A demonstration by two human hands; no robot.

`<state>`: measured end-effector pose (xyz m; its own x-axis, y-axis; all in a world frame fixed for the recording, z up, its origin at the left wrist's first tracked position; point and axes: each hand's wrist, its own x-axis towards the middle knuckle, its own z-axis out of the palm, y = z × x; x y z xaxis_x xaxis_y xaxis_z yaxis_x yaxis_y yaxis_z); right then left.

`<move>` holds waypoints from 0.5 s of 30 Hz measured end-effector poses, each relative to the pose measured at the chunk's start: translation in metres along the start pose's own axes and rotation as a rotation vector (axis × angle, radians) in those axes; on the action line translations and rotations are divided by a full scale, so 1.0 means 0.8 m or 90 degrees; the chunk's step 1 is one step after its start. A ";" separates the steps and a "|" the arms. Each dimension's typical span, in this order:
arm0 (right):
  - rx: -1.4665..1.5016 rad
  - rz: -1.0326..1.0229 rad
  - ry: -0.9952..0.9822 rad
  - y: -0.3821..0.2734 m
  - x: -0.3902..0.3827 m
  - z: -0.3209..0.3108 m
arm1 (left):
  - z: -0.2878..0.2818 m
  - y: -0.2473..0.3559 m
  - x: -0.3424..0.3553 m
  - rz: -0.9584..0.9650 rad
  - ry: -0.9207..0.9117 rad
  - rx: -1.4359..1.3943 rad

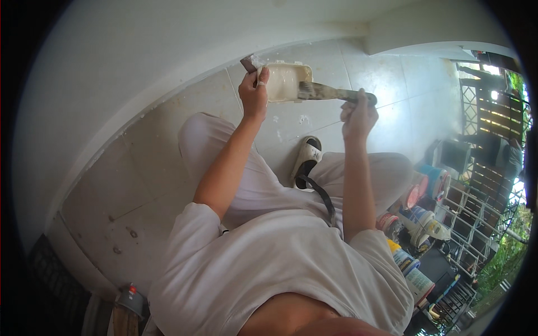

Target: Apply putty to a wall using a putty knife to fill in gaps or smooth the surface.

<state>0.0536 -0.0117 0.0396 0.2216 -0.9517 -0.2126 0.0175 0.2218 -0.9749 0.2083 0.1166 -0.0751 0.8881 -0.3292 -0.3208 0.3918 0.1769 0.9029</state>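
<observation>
My left hand (255, 96) is closed round the left side of a shallow cream plastic tray (306, 71), its thumb over the rim. A brown flat piece (247, 64) with white paste on it juts out past my left fingers; most of it is hidden. Whitish residue coats the inside of the tray. My right hand (358, 116) grips the dark handle of a stained putty knife (322, 91). Its wide end reaches over the right rim of the tray, and I cannot tell whether it touches.
White smears mark the tiled floor (314, 127) beneath, beside a pale wall (112, 73). A sandalled foot (308, 154) stands below the tray. To the right are several paint buckets (417, 221), a white metal rack (468, 224) and a slatted wooden gate (499, 120).
</observation>
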 end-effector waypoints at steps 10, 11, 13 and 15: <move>-0.129 0.111 0.037 -0.012 0.017 0.005 | 0.010 0.008 -0.004 0.155 -0.042 0.043; -0.151 0.126 0.048 -0.015 0.020 0.006 | 0.012 0.011 -0.007 0.146 -0.056 0.058; -0.173 0.132 0.041 -0.022 0.023 0.010 | 0.012 0.009 -0.008 0.148 -0.054 0.067; -0.196 0.137 0.035 -0.028 0.030 0.013 | 0.014 0.006 -0.009 0.149 -0.051 0.075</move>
<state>0.0684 -0.0375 0.0570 0.1363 -0.9022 -0.4092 -0.3194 0.3510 -0.8803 0.2012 0.1092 -0.0653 0.9276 -0.3649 -0.0798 0.1431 0.1497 0.9783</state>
